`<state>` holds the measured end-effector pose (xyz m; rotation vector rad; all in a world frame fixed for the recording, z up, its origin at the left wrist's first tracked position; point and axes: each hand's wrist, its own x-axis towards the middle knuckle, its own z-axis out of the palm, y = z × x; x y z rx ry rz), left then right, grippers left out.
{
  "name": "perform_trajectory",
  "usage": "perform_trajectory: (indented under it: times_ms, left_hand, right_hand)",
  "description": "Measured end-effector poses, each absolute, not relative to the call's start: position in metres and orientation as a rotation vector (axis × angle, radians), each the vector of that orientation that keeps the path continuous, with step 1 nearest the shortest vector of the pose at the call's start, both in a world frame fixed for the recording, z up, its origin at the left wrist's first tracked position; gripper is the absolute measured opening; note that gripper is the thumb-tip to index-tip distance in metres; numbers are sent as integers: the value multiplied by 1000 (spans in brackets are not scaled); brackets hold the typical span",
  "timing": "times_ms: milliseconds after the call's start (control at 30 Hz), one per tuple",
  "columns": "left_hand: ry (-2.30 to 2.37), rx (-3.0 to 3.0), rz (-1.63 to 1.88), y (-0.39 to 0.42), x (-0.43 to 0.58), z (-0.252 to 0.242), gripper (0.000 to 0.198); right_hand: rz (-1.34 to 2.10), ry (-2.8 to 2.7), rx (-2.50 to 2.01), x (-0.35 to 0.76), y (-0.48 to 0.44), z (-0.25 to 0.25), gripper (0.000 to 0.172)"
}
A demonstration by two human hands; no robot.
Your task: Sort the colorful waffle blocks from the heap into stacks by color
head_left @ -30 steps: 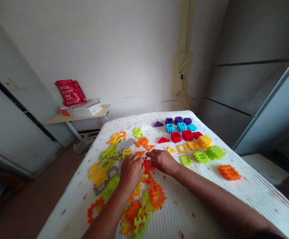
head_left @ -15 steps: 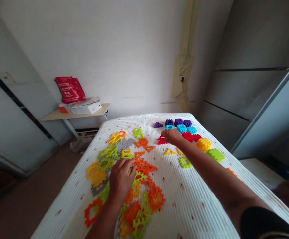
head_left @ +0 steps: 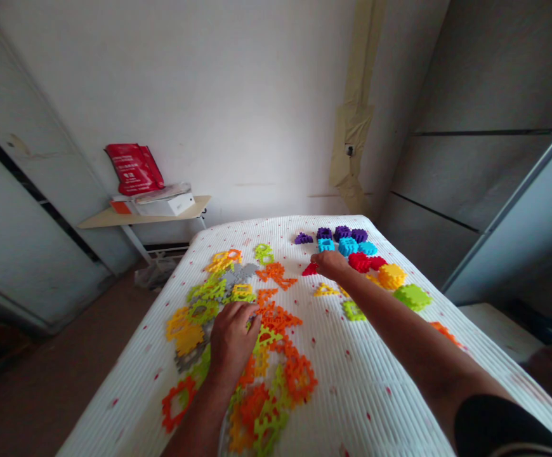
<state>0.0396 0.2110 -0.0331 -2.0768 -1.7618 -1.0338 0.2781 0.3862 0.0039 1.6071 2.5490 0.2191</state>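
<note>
My right hand point(head_left: 332, 263) reaches across to the far right part of the bed, its fingers pinched together at a red interlocking toy piece point(head_left: 310, 270). The fingertips partly cover that piece. My left hand point(head_left: 231, 330) lies palm down over the left-hand spread of loose toy pieces, thumb apart and fingers loosely curved. Orange pieces point(head_left: 276, 317) lie right beside its thumb, with yellow-green pieces point(head_left: 203, 311) to its left. Whatever is beneath the left palm is hidden.
Sorted stacks stand at the right: purple point(head_left: 342, 233), light blue point(head_left: 348, 246), red point(head_left: 360, 261), yellow point(head_left: 392, 276) and green pieces point(head_left: 413, 296). A yellow triangle piece point(head_left: 326, 290) lies nearer. Beyond the quilted bed point(head_left: 352, 381), a small table point(head_left: 105, 219) holds a red bag point(head_left: 134, 169).
My right hand has shifted slightly at the red pieces, and less red shows beside its fingers. More of the near light blue piece is visible. My left hand has stayed in place.
</note>
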Motion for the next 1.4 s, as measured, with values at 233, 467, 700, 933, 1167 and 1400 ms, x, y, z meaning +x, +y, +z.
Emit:
perform_trajectory:
  times_ms: [233, 467, 700, 933, 1167, 1400]
  left_hand:
    - [-1760, -2095, -1022, 211, 41, -31, 13]
    - [-1773, -2092, -1043, 211, 41, -32, 13]
    - [-1843, -2045, -1073, 210, 37, -28, 14]
    - [-1931, -1912, -1128, 208, 26, -24, 16]
    - [-1980, -1746, -1209, 202, 9, -23, 21]
    - [-1864, -1582, -1421, 195, -3, -25, 23]
  right_hand:
    - [220, 2551, 1603, 276, 383, 3, 25]
    - [221, 2523, 1584, 271, 381, 4, 29]
    - [236, 2542, 1587, 267, 371, 14, 30]
    - [219, 2732, 1531, 269, 325, 27, 33]
    - [-75, 3041, 1254, 282, 247, -20, 19]
    - [-49, 3203, 1108, 282, 232, -51, 28]
